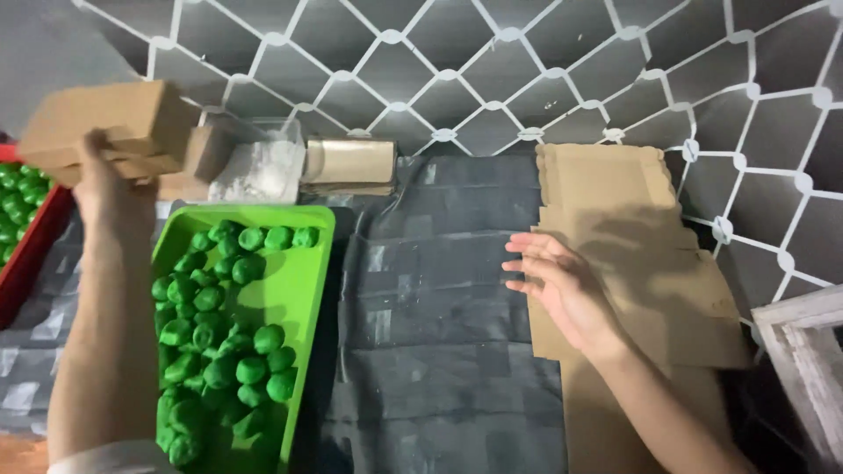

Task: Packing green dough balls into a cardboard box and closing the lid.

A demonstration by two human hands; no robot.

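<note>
My left hand (110, 189) is raised at the far left and grips a closed brown cardboard box (105, 123) from below. My right hand (562, 285) hovers open, fingers spread, over the left edge of a stack of flat unfolded cardboard sheets (615, 228) at the right. Between my arms a bright green tray (303, 290) holds several round green balls (228, 333).
A red bin (31, 254) with more green balls sits at the far left edge. Folded boxes (351, 162) and a clear plastic bag (259, 167) lie at the back. A dark grey checked cloth (439, 325) covers the surface. A white wooden frame (808, 351) stands at the right.
</note>
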